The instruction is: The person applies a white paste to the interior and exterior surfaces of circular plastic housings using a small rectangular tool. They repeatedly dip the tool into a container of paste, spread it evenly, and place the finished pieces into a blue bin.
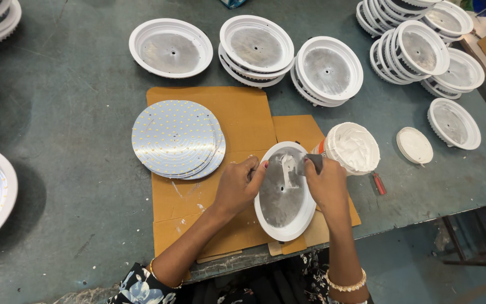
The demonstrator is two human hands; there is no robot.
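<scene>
L hand (pixel 237 183) pinches the rim of a round white lamp housing (pixel 284 191), fingers curled shut on its left edge, tilting it up off the cardboard mat (pixel 243 115) near the bench's front edge. R hand (pixel 326 183) is closed around a small grey spreader (pixel 313 163), its tip on the metal base inside the housing, where a white paste smear (pixel 288 169) sits. Open tub of white paste (pixel 354 147) stands just beside the R hand, its loose lid (pixel 414 145) and a red-handled tool (pixel 378 183) further right. Stack of LED discs (pixel 176 138) lies left on the mat. Risks, imo: housing is tilted and held at one rim only, so a hard push w/ the spreader could twist it out of the grip; it also overhangs the front edge, so a slip drops it off the bench. R elbow swing could knock the tub. Room: bare table left of mat is open; back and right are crowded w/ empty housings (pixel 327 70).
</scene>
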